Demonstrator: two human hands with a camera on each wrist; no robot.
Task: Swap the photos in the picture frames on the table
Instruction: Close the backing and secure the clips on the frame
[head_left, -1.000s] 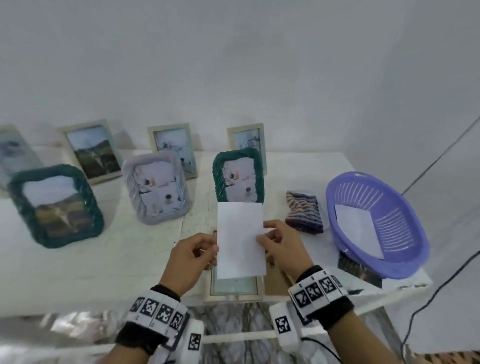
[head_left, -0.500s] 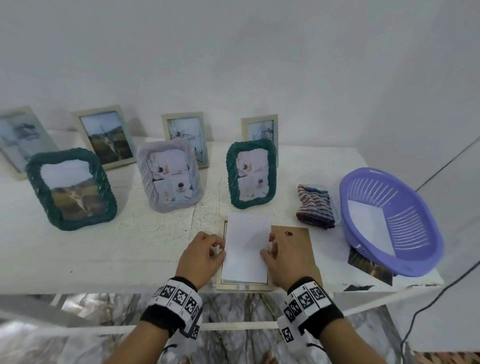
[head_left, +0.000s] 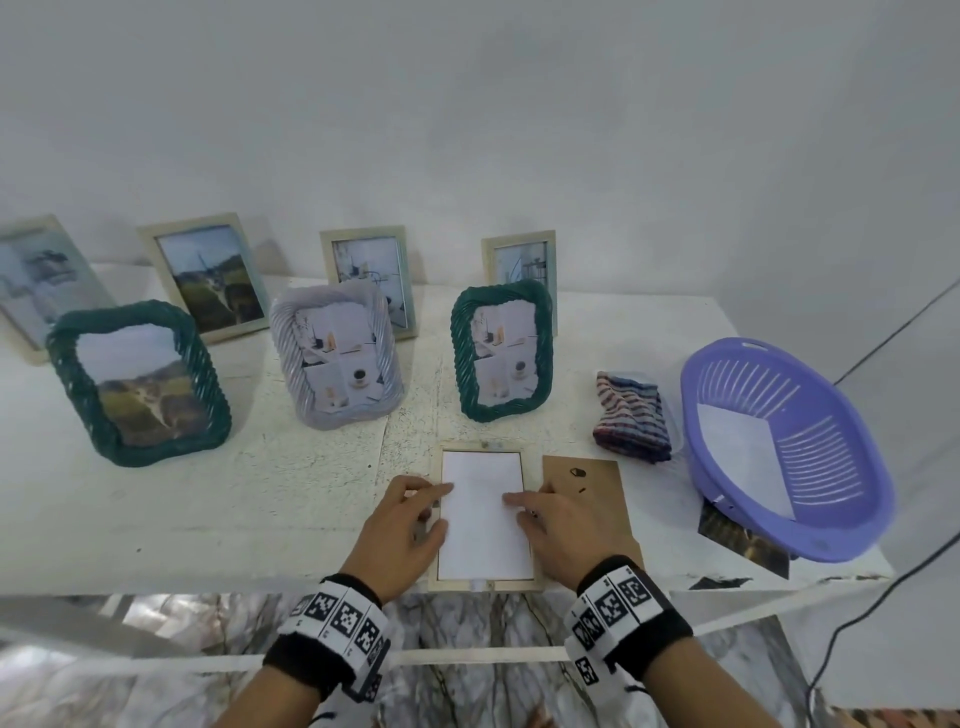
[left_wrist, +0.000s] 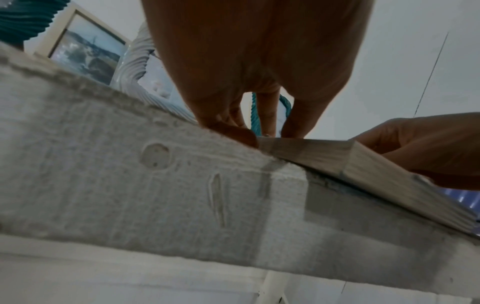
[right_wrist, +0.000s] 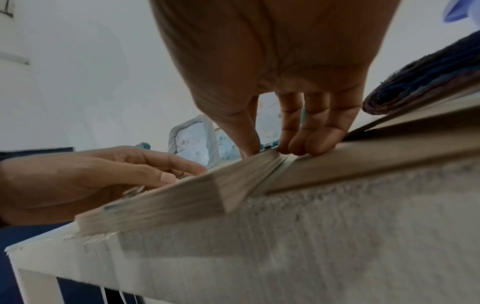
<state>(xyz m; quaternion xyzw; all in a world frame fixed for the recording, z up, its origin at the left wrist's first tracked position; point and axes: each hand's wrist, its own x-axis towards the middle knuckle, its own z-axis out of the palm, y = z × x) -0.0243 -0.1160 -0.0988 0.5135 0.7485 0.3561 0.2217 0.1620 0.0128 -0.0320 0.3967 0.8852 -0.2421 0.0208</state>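
Now both hands press a white photo (head_left: 483, 514) (blank side up) flat into the wooden frame (head_left: 480, 584): left hand (head_left: 402, 530) at its left edge, right hand (head_left: 558, 530) at its right, fingers extended.

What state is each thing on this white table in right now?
Pale wooden frame: face down, back off.
White photo sheet: lying blank side up in that frame.
Brown backing board: flat beside the frame.
Left hand: fingers pressing the sheet's left edge.
Right hand: fingers pressing its right edge.
Purple plastic basket: tilted, holding a white sheet.
Striped cloth: folded.
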